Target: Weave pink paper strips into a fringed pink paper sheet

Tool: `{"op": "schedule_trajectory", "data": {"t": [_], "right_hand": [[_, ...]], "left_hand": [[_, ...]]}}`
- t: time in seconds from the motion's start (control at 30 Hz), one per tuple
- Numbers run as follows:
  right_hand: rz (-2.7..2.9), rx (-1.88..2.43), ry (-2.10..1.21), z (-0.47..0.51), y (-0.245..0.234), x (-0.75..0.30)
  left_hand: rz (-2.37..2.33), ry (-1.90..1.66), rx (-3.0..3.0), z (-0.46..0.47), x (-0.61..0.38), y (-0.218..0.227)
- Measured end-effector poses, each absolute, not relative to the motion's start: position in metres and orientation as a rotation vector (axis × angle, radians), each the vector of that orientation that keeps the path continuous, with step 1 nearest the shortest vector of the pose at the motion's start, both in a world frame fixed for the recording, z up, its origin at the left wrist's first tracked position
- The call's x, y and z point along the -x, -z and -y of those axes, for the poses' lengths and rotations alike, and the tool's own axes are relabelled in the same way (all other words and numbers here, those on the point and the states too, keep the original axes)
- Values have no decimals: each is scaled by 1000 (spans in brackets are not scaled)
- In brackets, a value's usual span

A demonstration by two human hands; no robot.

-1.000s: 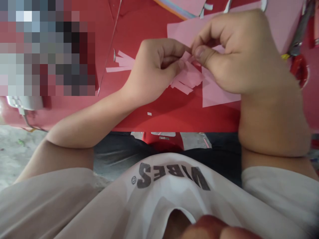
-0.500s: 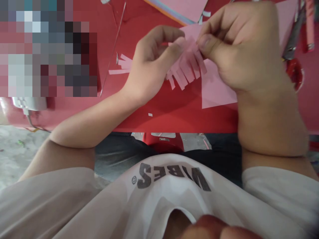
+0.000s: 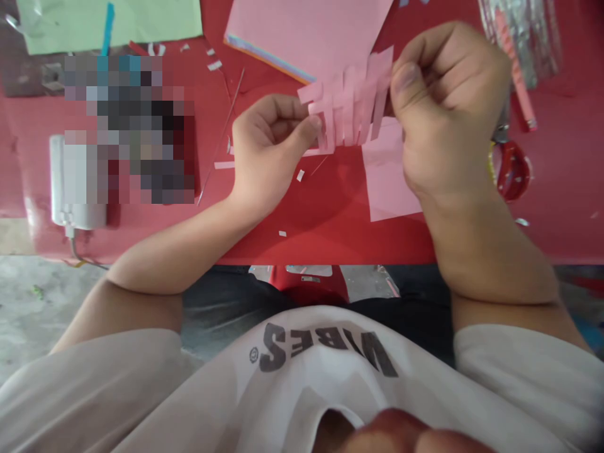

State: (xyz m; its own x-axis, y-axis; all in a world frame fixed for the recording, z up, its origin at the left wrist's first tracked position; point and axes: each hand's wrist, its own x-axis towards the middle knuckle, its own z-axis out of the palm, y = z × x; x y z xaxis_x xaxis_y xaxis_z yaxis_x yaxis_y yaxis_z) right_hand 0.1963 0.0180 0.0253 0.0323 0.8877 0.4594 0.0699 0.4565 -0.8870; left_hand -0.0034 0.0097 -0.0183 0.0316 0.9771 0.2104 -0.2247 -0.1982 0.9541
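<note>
Pinching firmly with your right hand: thumb and curled fingers are pressed together on the upper right end of the fringed pink paper. Your left hand is curled in, with the thumb tip up against the paper's lower left edge. Can't tell from this angle if any fingers are behind it or if that's just thumb contact.

The paper sits between your hands, right around the middle of the view, over the red table, with its cut strips running down and off to the left. Taking the fringe as the clock's center, there's a stack of pink paper with colored edges at 11 o'clock and a green sheet at 10. A pink offcut lies at 5, just under your right hand, and small paper scraps are at 7.

Red-handled scissors are at about 4, and a clear plastic pack is at 2. A white plastic device with a cord sits at 9, partly behind a pixelated patch, so no telling what's under that. Your white T-shirt fills 6 o'clock.
</note>
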Motion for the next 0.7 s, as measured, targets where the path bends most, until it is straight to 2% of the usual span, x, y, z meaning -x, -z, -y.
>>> {"op": "schedule_trajectory", "data": {"t": [0.17,0.4,0.7], "right_hand": [[1463,1081,-718,-14,-21,-197],[1453,1021,-612,-23,-4,-196],[1438,972,-624,-16,-9,-189]], "left_hand": [[-959,-1453,-1320,-8,7,8],[-869,-1579,-1425,-17,11,7],[-889,-1621,-1694,-20,21,6]]}}
